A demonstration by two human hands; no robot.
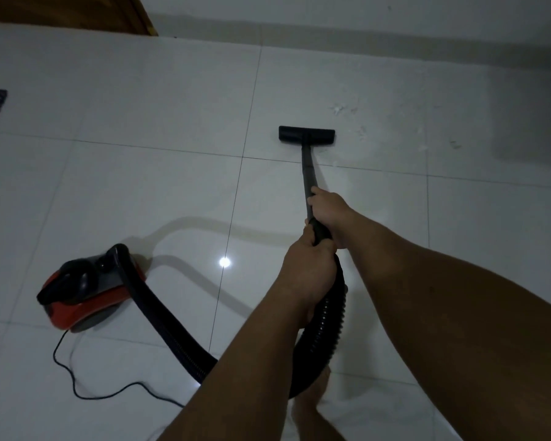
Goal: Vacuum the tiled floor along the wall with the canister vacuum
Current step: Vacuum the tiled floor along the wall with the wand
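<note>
- The white tiled floor (140, 192) fills the room, glossy, with thin dark grout lines and one bright glint of light; the pale wall (363, 11) runs along its far edge.
- The red and black canister vacuum (86, 289) sits on the floor to the person's left, its thin power cord (74, 386) snaking away behind it. I can read no brand or label on it.
- A black ribbed hose (328, 316) loops from the canister, under the arms, up to the handle.
- The left hand (309, 268) grips the hose handle, fingers clamped round it.
- The right hand (326, 206) holds the dark wand (307, 173) just above the left, fingers wrapped round it.
- The black floor nozzle (306, 135) lies flat on a tile, short of the wall.
- Small white scraps of debris (342, 109) lie just beyond and right of the nozzle.
</note>
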